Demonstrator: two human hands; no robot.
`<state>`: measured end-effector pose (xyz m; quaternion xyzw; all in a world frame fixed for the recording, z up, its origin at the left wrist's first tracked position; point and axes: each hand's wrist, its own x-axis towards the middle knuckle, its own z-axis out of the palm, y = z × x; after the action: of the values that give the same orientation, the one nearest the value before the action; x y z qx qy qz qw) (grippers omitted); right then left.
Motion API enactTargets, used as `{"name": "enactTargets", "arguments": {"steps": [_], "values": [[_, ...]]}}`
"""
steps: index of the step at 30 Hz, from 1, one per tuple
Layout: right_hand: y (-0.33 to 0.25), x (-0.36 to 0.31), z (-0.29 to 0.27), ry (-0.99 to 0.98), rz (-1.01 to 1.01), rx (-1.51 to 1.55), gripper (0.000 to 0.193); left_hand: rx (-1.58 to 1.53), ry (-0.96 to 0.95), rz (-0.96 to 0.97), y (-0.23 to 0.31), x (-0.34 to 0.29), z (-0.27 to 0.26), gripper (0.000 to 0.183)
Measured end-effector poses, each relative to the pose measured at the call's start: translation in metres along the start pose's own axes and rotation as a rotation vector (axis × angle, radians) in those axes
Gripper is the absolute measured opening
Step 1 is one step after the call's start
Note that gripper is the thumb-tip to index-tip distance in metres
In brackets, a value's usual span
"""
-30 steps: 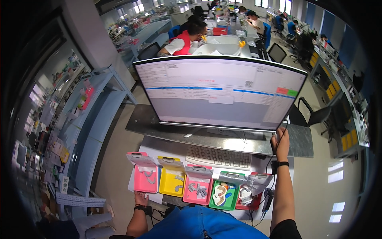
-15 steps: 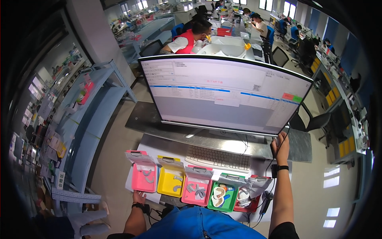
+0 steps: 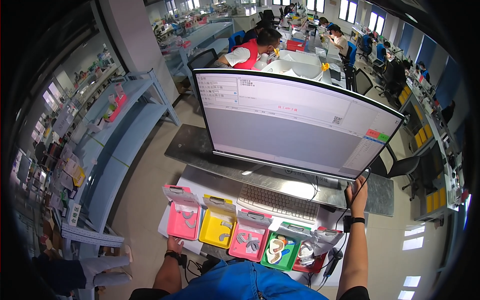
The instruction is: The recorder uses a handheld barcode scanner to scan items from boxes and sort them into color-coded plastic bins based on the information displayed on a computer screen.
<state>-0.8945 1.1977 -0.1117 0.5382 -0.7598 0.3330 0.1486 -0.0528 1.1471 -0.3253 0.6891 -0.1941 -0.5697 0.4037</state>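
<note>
My left hand (image 3: pixel 174 244) rests at the near edge of the left pink tray (image 3: pixel 175 229), fingers loosely stretched and holding nothing. My right hand (image 3: pixel 357 192) is curled around a small dark object, mostly hidden, beside the lower right corner of the monitor (image 3: pixel 280 125). A row of clipped trays lies before me. Grey curved dental pieces sit in the left pink tray, the yellow tray (image 3: pixel 204 238) and the second pink tray (image 3: pixel 234 250). The green tray (image 3: pixel 288 263) holds cream dental models (image 3: pixel 274 250) and a blue piece. A red tray (image 3: pixel 306 268) at the right is partly covered by packaging.
A white keyboard (image 3: pixel 277 202) lies behind the trays, below the metal stand (image 3: pixel 187 145). A black corded handheld device (image 3: pixel 334 262) lies right of the red tray. Blue shelving (image 3: pixel 132 127) stands left. People sit at benches beyond, including one in a red vest (image 3: pixel 248 57).
The rows listed on the monitor have disappeared, leaving a grey area. My view has shifted slightly, so the scene sits further right. Both hands keep nearly the same places.
</note>
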Motion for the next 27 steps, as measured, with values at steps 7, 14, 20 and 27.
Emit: {"name": "enactTargets", "arguments": {"steps": [7, 14, 20, 27], "values": [[0.001, 0.001, 0.001, 0.007, 0.004, 0.0, 0.039, -0.036, -0.018, -0.06, 0.003, 0.003, -0.002, 0.056], [-0.004, 0.003, -0.006, 0.031, 0.066, 0.106, 0.04, -0.228, 0.066, -0.117, -0.004, 0.005, -0.005, 0.043], [0.016, 0.006, -0.011, 0.353, 0.25, 0.257, 0.024, -0.135, 0.038, -0.155, 0.006, 0.003, 0.005, 0.054], [-0.049, -0.057, -0.044, 0.654, 0.331, 0.319, 0.018, -0.186, 0.073, -0.14, 0.0, 0.011, -0.003, 0.05]]}}
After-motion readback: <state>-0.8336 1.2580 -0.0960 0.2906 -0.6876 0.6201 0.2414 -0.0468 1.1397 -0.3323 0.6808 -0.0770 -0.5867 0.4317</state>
